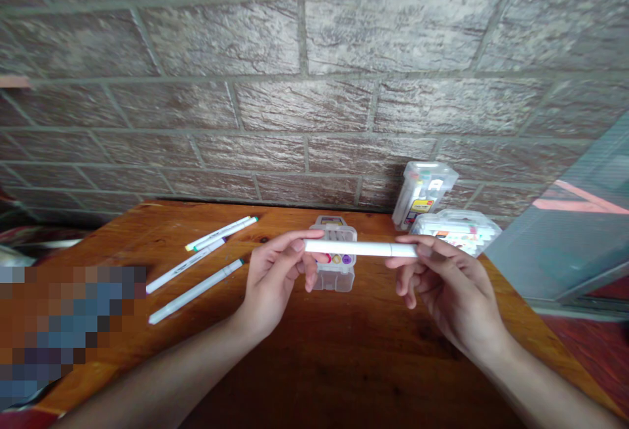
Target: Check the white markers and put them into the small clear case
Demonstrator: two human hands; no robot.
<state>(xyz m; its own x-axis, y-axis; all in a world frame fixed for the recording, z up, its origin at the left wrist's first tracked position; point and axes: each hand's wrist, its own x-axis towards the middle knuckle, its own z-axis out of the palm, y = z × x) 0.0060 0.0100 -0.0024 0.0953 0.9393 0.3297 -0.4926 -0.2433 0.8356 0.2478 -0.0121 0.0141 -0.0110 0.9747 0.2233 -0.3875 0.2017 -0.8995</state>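
Both of my hands hold one white marker [358, 248] level above the wooden table [344, 350]. My left hand [275, 278] pinches its left end between thumb and fingers. My right hand [442, 285] grips its right end, where the cap sits. Just behind and below the marker stands a small clear plastic case [335, 272] with marker ends of several colours showing inside.
Several white markers [196, 265] lie loose on the table to the left. Two clear marker boxes [425, 193] [462, 232] stand at the back right against a brick wall [295, 88]. A pixelated patch [63, 331] covers the table's left front.
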